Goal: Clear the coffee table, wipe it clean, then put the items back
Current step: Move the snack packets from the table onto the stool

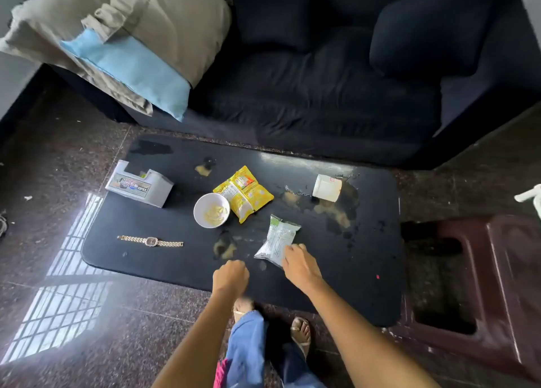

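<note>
A black coffee table (336,285) carries spills and several items. My right hand (300,266) takes hold of the near end of a white and green snack packet (278,238). My left hand (230,278) hovers over the table's front edge with its fingers curled and nothing in it. A yellow snack packet (244,193) lies beside a white bowl (211,210) with food scraps. A gold wristwatch (150,241) lies at the front left. A grey box (139,186) stands at the back left. A white cup (327,187) lies tipped over at the back right in spilled liquid.
A dark sofa (322,95) stands behind the table with a beige and blue pillow (126,45) on its left end. A maroon plastic stool (480,294) sits right of the table. My feet (300,333) are on the granite floor at the front edge.
</note>
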### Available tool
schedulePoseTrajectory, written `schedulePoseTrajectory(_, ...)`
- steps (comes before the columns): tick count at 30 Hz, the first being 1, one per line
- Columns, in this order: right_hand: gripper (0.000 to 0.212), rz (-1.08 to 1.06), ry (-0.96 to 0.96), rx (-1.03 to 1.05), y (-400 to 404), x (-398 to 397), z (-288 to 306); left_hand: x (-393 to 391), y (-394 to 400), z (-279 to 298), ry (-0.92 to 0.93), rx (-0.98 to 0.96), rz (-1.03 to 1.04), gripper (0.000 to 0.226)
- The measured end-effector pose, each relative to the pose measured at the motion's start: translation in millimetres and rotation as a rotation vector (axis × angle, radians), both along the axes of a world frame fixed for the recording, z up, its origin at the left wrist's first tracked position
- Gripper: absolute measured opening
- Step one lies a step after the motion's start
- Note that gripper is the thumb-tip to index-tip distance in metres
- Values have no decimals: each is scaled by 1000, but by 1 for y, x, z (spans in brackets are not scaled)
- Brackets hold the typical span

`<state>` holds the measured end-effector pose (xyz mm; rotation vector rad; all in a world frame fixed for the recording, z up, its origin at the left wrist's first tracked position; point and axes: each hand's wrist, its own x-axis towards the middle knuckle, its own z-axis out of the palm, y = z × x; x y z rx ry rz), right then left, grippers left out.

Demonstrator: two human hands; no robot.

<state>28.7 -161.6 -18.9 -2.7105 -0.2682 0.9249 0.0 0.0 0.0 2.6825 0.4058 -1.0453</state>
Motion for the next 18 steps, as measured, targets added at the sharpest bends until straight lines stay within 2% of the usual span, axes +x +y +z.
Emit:
schedulePoseTrajectory(3,37,-57,-69,-26,30,16,-24,15,17,-22,10,-14,13,29)
schedulePoseTrajectory(8,74,-385,-25,-182,73,33,-47,28,34,-52,-1,-140,79,26)
schedulePoseTrajectory(11,69,-524,19,-241,80,42,-55,35,42,-67,-25,-237,166,31)
schedulePoseTrajectory(13,63,-702,-14,-149,75,44,-57,36,43,-70,-48,-285,189,38)
schedulePoseTrajectory(15,58,-911,-63,48,62,43,-53,38,45,-71,-58,-331,236,33)
schedulePoseTrajectory(17,50,-1171,-11,339,44,41,-54,39,44,-73,-38,-379,324,29)
schedulePoseTrajectory(18,47,-1307,100,530,34,40,-51,41,41,-72,-19,-427,372,30)
